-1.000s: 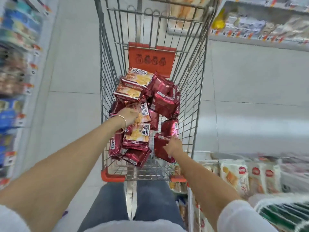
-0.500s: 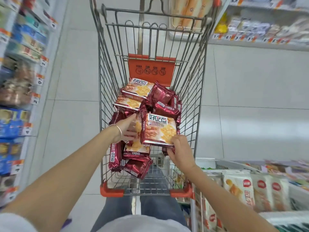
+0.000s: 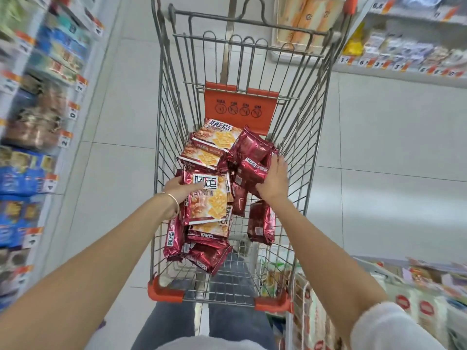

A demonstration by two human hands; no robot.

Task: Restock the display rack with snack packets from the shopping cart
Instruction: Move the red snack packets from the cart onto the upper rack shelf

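**Light, crinkly packets: take them by the edge**

The packet (image 3: 206,198) you are lifting sits at about 8 o'clock of the pile (image 3: 212,145), face up, inside the cart (image 3: 303,137). Your left hand (image 3: 178,192) pinches it along its left edge, fingers tucked behind and mostly hidden.

Your right hand (image 3: 274,176) is at 3 o'clock of the pile. Its fingers are stretched over a dark packet (image 3: 252,170) and touch it, but they are not visibly closed round it.

These look like foil-wrapped crackers, so expect them to be light. The wrapper is soft and slick, and the contents are probably brittle and will break under a squeeze. Hold each one flat by the long edges or across the broad face, not by a corner seal, which may slide out of your fingers. Several can likely go in one stack if you press them together gently.

More packets lie loose and tilted towards 6 o'clock, near the cart's orange bumper (image 3: 165,291). One stands on end at 4 o'clock against the wire.

The rack (image 3: 303,306) is at 5 o'clock, just beside the cart, with pale bags already in it. Shelves (image 3: 50,122) run along 9 o'clock.
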